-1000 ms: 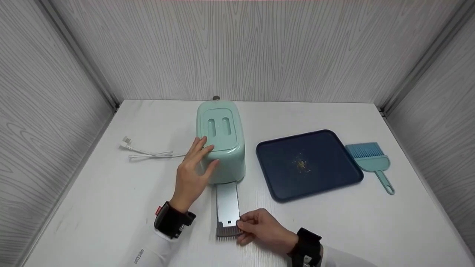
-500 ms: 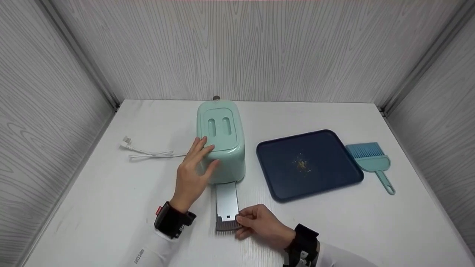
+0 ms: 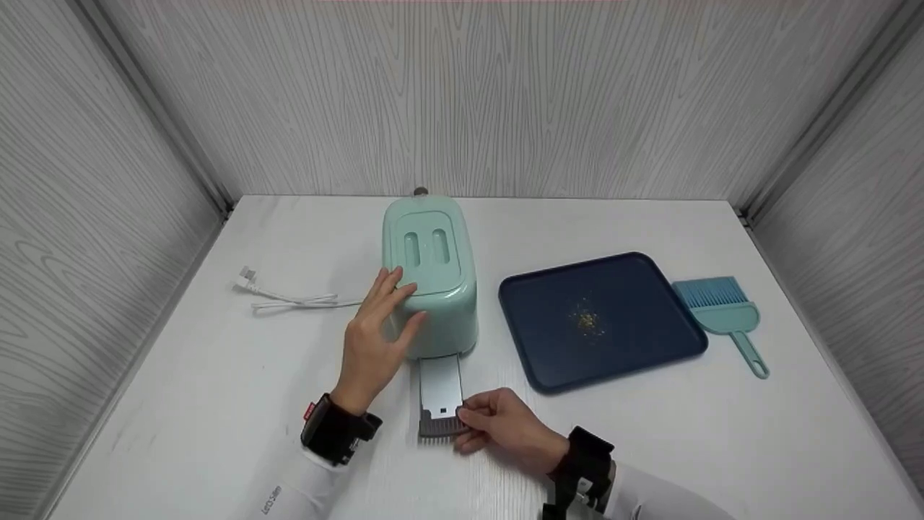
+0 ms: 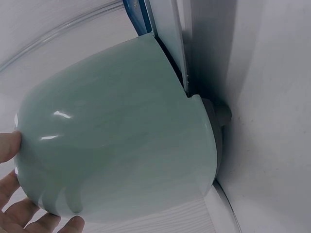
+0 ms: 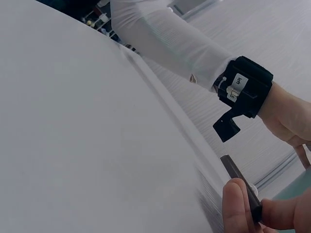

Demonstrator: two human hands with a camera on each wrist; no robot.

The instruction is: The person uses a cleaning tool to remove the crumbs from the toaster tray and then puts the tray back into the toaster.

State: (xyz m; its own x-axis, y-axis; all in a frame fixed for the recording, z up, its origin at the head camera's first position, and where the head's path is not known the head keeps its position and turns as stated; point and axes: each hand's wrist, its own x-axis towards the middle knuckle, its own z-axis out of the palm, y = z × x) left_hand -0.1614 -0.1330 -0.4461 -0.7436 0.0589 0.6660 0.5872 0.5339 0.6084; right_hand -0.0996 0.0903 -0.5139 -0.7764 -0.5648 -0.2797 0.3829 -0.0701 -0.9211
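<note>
A mint-green toaster [image 3: 451, 310] stands on the white table in the head view, its lid [image 3: 434, 271] on top. My left hand [image 3: 374, 347] rests on its near left corner, fingers spread; the left wrist view shows the thumb and fingertips touching the glossy body. From the toaster's near end a silver crumb tray [image 3: 440, 383] sticks out, with a dark grey comb-like end. With thumb and fingers my right hand [image 3: 509, 430] pinches the right side of that end. The right wrist view shows the tray's dark edge [image 5: 241, 183] between thumb and fingers. The tray's inner part is hidden inside the toaster.
A navy tray [image 3: 534, 365] with a small pile of crumbs [image 3: 587, 322] lies to the right. Against its right edge is a teal brush and dustpan set [image 3: 722, 318]. A bundled white cord [image 3: 296, 300] runs left from the toaster. Wood-grain panels surround the table.
The crumb tray has slid further into the toaster, a shorter length now showing. My right hand has moved forward with it. My left hand and the toaster have stayed in place.
</note>
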